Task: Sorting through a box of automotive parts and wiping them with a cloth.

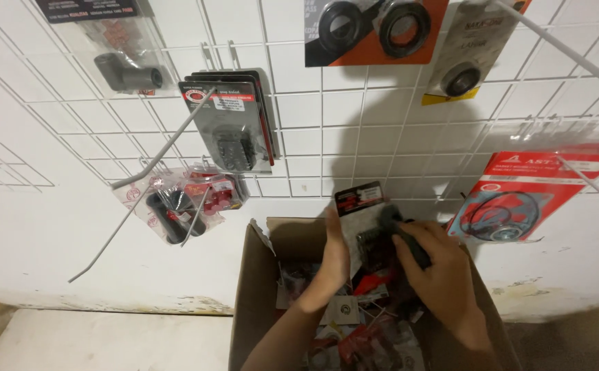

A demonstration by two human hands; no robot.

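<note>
Both my hands hold packets above the cardboard box [258, 275].

My left hand [334, 264] presses flat against a clear blister pack [361, 213] with a black-and-red card, held upright over the box. My right hand [437, 268] is closed around a dark rubbery part [402, 230] just beside it. Similar packs hang on the white wire grid [313, 137] behind.
</note>
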